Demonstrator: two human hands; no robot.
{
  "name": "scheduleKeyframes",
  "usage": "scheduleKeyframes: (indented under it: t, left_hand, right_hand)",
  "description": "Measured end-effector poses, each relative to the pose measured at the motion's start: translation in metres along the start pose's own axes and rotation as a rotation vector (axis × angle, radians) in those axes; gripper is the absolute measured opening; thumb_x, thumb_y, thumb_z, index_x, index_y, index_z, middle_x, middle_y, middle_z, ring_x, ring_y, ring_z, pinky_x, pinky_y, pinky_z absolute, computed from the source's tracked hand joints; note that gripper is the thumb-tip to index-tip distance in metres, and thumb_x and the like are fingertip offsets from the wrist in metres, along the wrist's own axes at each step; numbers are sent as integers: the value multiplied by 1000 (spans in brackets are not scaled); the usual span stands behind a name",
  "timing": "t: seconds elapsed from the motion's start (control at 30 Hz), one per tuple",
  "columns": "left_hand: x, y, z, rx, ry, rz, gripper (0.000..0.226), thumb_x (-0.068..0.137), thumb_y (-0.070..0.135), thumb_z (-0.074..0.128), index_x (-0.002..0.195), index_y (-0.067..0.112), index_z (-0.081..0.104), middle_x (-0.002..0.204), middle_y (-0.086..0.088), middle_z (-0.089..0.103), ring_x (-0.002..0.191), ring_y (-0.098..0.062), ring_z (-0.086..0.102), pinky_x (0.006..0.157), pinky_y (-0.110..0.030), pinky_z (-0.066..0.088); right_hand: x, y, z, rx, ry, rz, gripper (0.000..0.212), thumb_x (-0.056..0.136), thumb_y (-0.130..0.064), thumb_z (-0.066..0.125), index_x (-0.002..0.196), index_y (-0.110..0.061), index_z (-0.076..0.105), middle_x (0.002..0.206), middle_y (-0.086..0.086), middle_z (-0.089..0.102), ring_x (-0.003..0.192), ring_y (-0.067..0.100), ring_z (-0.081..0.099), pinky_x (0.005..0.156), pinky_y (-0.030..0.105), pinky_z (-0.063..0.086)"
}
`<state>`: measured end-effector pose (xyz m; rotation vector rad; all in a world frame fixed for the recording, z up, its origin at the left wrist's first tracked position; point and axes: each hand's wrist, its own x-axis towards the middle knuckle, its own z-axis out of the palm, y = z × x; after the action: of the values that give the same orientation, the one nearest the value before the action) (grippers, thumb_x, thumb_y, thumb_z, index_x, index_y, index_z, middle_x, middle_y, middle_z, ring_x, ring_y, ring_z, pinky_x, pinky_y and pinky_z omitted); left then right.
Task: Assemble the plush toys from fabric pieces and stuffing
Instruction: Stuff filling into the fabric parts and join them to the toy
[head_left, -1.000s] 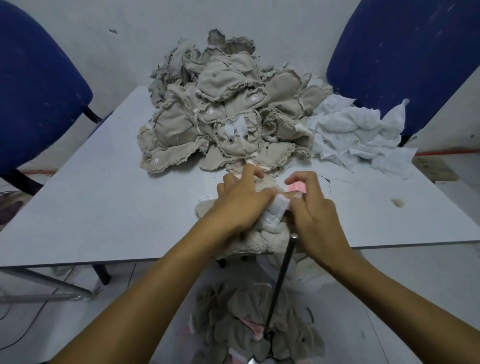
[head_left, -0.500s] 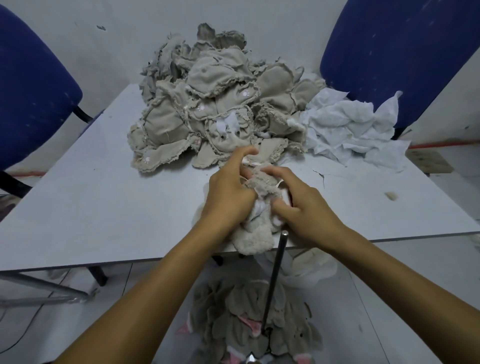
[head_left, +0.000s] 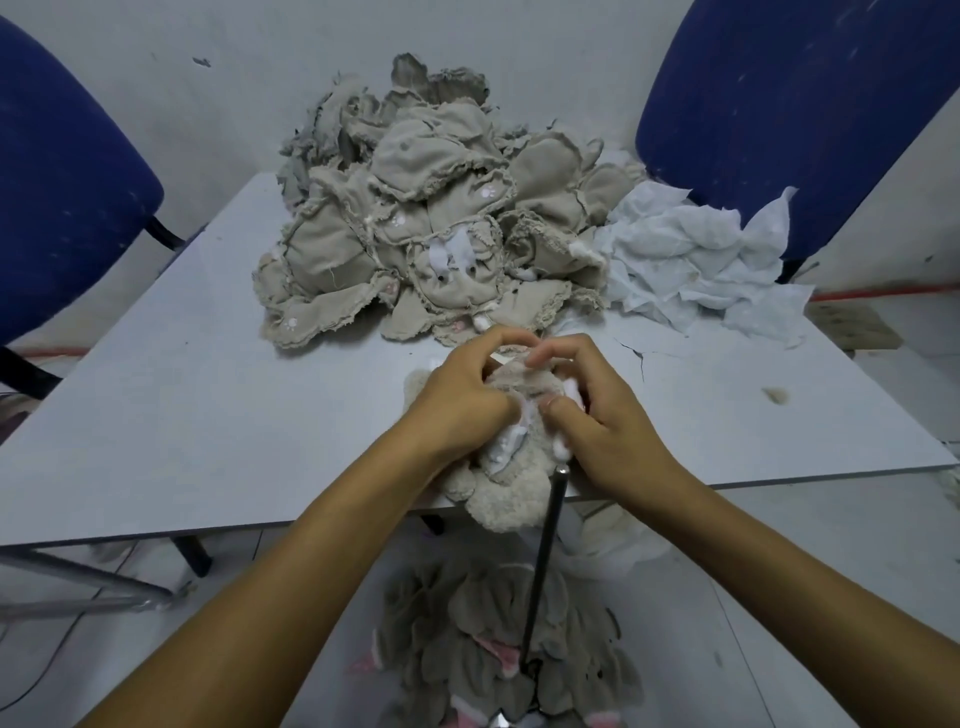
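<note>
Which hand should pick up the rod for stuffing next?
Right, probably. The right hand sits just above the rod's top end, while the left hand grips the plush toy on the far side.

Table w/ fabric pile, wadding

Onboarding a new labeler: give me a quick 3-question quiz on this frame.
1. True or false: both hands grip the plush toy.
2. The white fabric heap lies on which side of the beige fabric pile? A) the person's left B) the person's right
3. What thin dark thing stands upright under the right hand?

Key:
1. True; the left hand grips it too.
2. B
3. A metal rod.
</note>
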<state>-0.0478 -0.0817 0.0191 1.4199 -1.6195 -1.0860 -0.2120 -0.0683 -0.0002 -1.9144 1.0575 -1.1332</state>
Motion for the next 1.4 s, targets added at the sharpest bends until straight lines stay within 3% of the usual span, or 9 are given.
scheduleKeyframes:
  t: [0.1, 0.2, 0.47, 0.57, 0.7, 0.83, 1.13, 1.23, 1.4]
  left_hand:
    - [-5, -1, 12, 40, 305, 55, 48, 76, 5, 62, 102, 45, 64, 76, 11, 64, 66, 2, 61, 53, -11, 43]
    - [-11, -2, 22, 140, 413, 118, 40, 82, 8, 61, 107, 38, 66, 90, 13, 69, 83, -1, 63, 67, -17, 48]
    - [-4, 6, -8, -165, -133, -115, 69, 68, 26, 55, 135, 14, 59, 135, -6, 62, 127, -23, 56, 112, -45, 39]
    - [-10, 2, -4, -39, -98, -95, 61, 72, 29, 60, 132, 31, 60, 125, 3, 66, 116, -16, 61, 106, -46, 46]
    - [-13, -2, 6, 82, 193, -4, 45, 77, 10, 63, 109, 41, 68, 88, 8, 70, 81, -9, 66, 68, -32, 53]
    - [-17, -1, 19, 251, 384, 156, 37, 87, 14, 64, 116, 37, 68, 105, 12, 72, 99, -8, 65, 83, -30, 53]
    - [-14, -1, -9, -3, -225, 1, 70, 69, 23, 57, 137, 41, 52, 132, 12, 62, 120, -8, 58, 105, -42, 46]
    - [-18, -4, -8, 238, -6, 118, 56, 81, 24, 60, 132, 46, 55, 119, 17, 66, 108, -6, 61, 90, -24, 49]
    - [-22, -8, 1, 527, 355, 326, 38, 92, 21, 47, 123, 32, 67, 108, 3, 72, 98, -19, 63, 83, -38, 48]
  right_hand:
    - [-2, -1, -1, 38, -14, 26, 38, 90, -2, 49, 100, -38, 52, 69, -9, 61, 56, 6, 50, 57, 17, 40]
    - [0, 0, -3, 95, -28, 95, 36, 91, 0, 46, 98, -34, 54, 53, -3, 56, 51, 8, 50, 56, 21, 42]
    - [6, 3, -1, 46, 42, 157, 30, 88, -8, 45, 94, -34, 56, 54, -10, 53, 51, 3, 45, 53, 20, 35]
    - [5, -1, -1, 82, 36, 111, 30, 87, -2, 47, 91, -30, 58, 59, -17, 54, 55, 0, 46, 55, 15, 36]
    - [1, -9, -1, 143, -17, 45, 27, 84, 6, 49, 89, -19, 56, 66, -22, 58, 59, -2, 49, 56, 9, 36]
    - [1, -9, -1, 152, -23, 62, 25, 87, 6, 50, 86, -19, 54, 61, -11, 52, 56, 5, 43, 55, 16, 35]
    - [3, -4, -2, 153, 93, 145, 28, 95, -7, 52, 101, -34, 52, 66, -10, 57, 47, 9, 42, 48, 21, 37]
    - [2, -9, 3, 223, 99, 110, 29, 95, -5, 55, 101, -34, 53, 63, 1, 47, 48, 11, 39, 47, 22, 34]
    - [-2, -17, 17, 276, 21, 68, 28, 91, 2, 61, 107, -20, 54, 73, -21, 57, 63, -1, 50, 59, 14, 41]
